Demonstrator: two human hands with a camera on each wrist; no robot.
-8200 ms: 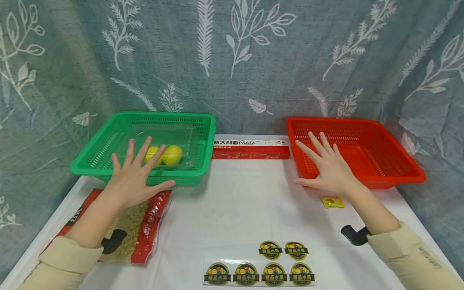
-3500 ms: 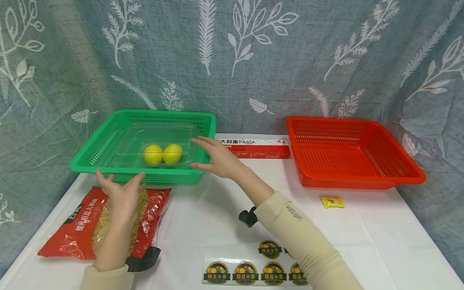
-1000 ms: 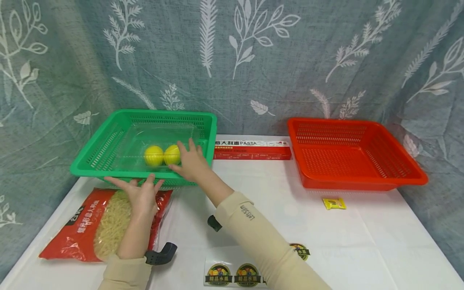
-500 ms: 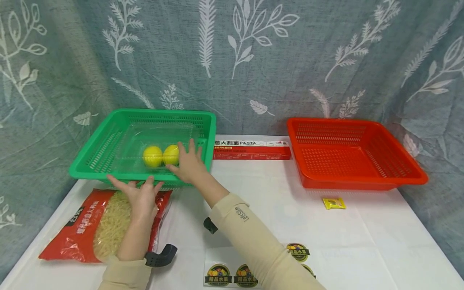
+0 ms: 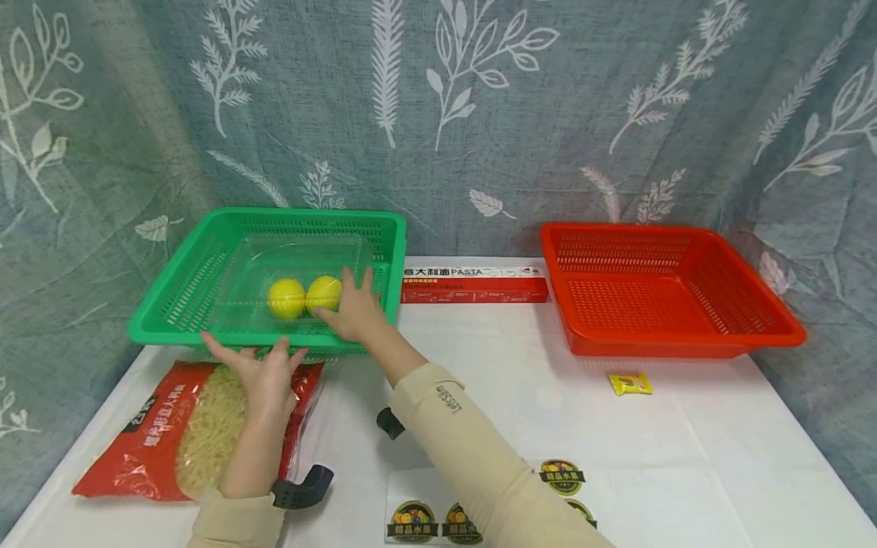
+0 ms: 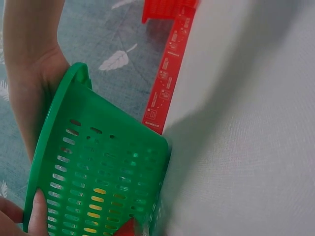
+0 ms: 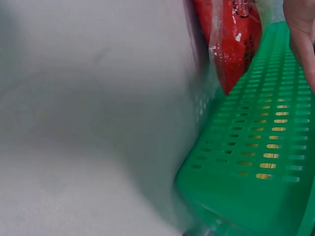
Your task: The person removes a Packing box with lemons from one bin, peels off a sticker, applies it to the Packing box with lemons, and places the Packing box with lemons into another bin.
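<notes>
Resting flat-fingered on the green basket, both hands, left and right, beside two yellow balls in its clear tray.

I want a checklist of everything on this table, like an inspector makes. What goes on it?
Surface: white table, covered by a creased white sheet.
Things in hand: green basket holding a clear box with two yellow balls.
Clutter: red basket, pasta box, pasta bag, small yellow packet, sticker sheet.
Hands: left hand at the green basket's front rim; right hand on the rim by the balls, fingers straight.
Cables: nothing seen.
Surroundings: grey-blue leaf-print curtain.
</notes>
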